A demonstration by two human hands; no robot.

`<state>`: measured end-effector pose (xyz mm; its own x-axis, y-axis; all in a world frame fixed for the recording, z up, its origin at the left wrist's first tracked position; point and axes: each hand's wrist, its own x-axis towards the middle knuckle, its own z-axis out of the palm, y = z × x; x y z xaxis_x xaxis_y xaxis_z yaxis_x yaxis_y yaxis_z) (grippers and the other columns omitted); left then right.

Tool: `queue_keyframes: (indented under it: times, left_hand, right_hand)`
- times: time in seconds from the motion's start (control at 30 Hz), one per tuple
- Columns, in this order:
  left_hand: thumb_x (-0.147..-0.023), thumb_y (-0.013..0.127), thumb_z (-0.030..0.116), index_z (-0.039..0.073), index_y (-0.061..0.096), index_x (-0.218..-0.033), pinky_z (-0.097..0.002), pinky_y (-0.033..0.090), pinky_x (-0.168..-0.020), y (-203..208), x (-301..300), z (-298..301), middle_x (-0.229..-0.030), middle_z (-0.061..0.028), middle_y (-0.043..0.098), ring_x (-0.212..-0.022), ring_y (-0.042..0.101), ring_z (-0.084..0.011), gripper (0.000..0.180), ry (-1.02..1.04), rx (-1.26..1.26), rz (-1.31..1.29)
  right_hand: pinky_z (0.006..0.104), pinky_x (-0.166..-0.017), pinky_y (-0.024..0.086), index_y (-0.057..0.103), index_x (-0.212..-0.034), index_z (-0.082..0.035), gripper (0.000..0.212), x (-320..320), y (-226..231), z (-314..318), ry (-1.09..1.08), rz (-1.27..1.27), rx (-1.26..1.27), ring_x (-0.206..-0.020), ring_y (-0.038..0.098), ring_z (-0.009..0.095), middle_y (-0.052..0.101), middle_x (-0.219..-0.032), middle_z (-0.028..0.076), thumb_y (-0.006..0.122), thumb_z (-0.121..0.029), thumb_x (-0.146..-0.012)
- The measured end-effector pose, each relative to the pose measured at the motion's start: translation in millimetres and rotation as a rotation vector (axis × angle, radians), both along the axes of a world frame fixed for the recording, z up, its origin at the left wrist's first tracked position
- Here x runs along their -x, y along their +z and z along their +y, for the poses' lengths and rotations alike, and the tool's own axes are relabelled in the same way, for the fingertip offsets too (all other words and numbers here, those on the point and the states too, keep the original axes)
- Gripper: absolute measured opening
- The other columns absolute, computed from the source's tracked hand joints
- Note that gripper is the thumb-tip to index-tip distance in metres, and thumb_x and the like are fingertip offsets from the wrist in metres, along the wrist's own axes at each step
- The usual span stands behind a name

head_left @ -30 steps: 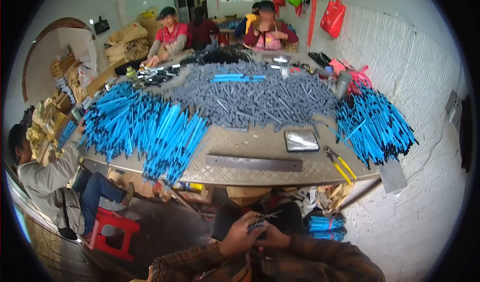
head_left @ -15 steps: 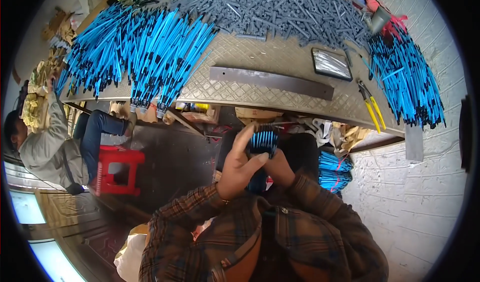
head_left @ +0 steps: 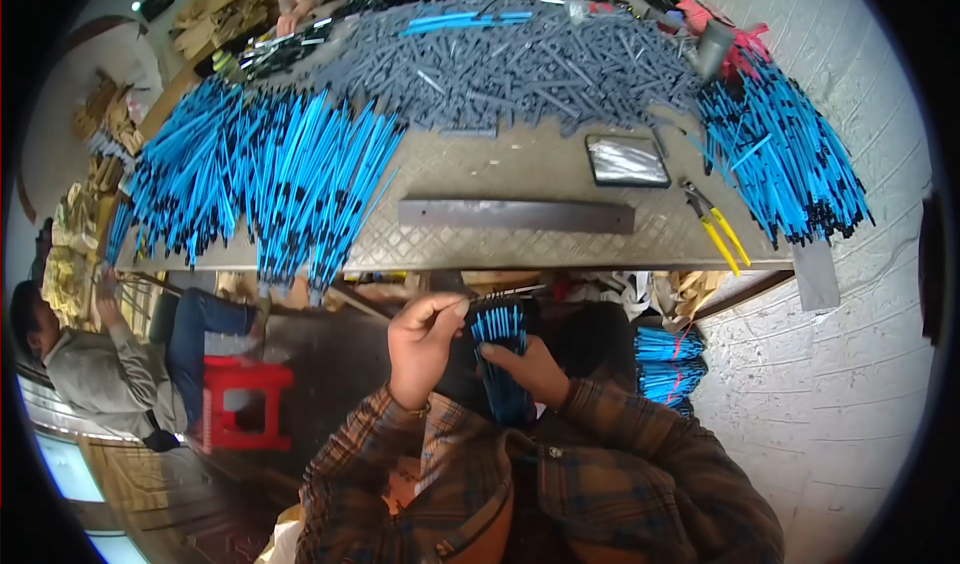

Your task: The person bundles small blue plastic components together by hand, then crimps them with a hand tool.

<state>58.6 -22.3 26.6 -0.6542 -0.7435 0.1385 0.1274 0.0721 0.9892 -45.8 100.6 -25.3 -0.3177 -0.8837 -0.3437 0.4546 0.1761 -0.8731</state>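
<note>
A bundle of thin blue rods with black tips (head_left: 504, 334) stands upright in front of my body, below the table's near edge. My right hand (head_left: 535, 372) is wrapped round it from the right, its thumb across the front. Just left of the bundle's top, my left hand (head_left: 418, 352) is closed in a pinch, thumb against the fingers. What lies in that pinch, if anything, is too small to make out. The bundle's lower part runs down dark towards my lap.
Blue rods (head_left: 330, 174) heap on the table's left, more (head_left: 785, 154) on the right. Grey tubular pieces (head_left: 540, 74) pile at the back. A flat metal bar (head_left: 515, 215), black tray (head_left: 627, 161) and yellow-handled pliers (head_left: 715, 226) lie nearer. A co-worker (head_left: 115, 359) sits left by a red stool (head_left: 247, 404).
My left hand has come off the bundle's side and moved left, now pinching near its top. My right hand keeps hold. The view has tilted up, showing another person's hands at the far side.
</note>
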Motion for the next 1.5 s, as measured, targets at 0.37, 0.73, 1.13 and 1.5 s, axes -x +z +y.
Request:
queue_keyframes:
  times: [0.37, 0.73, 1.13, 1.5]
  left_hand:
    - [-0.082, 0.063, 0.004, 0.000, 0.062, -0.097, -0.0224, 0.047, -0.070, 35.7, 21.2, -19.4, -0.083, -0.0043, 0.062, -0.077, 0.058, -0.0100, 0.016, -0.125, 0.031, -0.072]
    - [-0.076, 0.065, 0.021, 0.005, 0.064, -0.093, -0.0338, 0.048, -0.068, 74.3, 283.5, -163.6, -0.078, -0.0147, 0.063, -0.073, 0.062, -0.0255, 0.024, 0.065, 0.877, -0.538]
    - [-0.078, 0.061, 0.006, 0.003, 0.059, -0.093, -0.0285, 0.048, -0.063, 82.7, 245.0, -169.7, -0.078, -0.0085, 0.064, -0.069, 0.061, -0.0185, 0.016, -0.062, 0.665, -0.343]
    - [-0.084, 0.059, 0.004, 0.000, 0.055, -0.111, -0.0353, 0.052, -0.075, 65.2, 64.3, -85.0, -0.089, -0.0099, 0.064, -0.082, 0.063, -0.0229, 0.028, -0.374, -0.590, 0.194]
  right_hand:
    - [0.0254, -0.062, 0.049, 0.062, -0.090, 0.000, 0.022, 13.2, -13.4, 4.0, -0.013, 0.037, -0.028, -0.070, 0.061, 0.011, 0.065, -0.079, 0.006, 0.062, -0.022, -0.085]
    - [0.0239, -0.062, 0.048, 0.063, -0.089, 0.000, 0.024, 34.4, -30.2, 6.1, 0.047, 0.030, 0.019, -0.070, 0.059, 0.009, 0.065, -0.078, 0.005, 0.064, -0.023, -0.083]
    - [0.0274, -0.059, 0.042, 0.066, -0.082, -0.002, 0.035, 37.2, -31.9, 11.2, 0.054, 0.005, 0.019, -0.062, 0.052, 0.007, 0.060, -0.067, 0.001, 0.065, -0.037, -0.082]
    - [0.0244, -0.063, 0.050, 0.063, -0.090, 0.000, 0.019, 22.9, -14.5, 3.7, 0.119, -0.095, 0.035, -0.070, 0.061, 0.011, 0.065, -0.079, 0.005, 0.065, -0.017, -0.082]
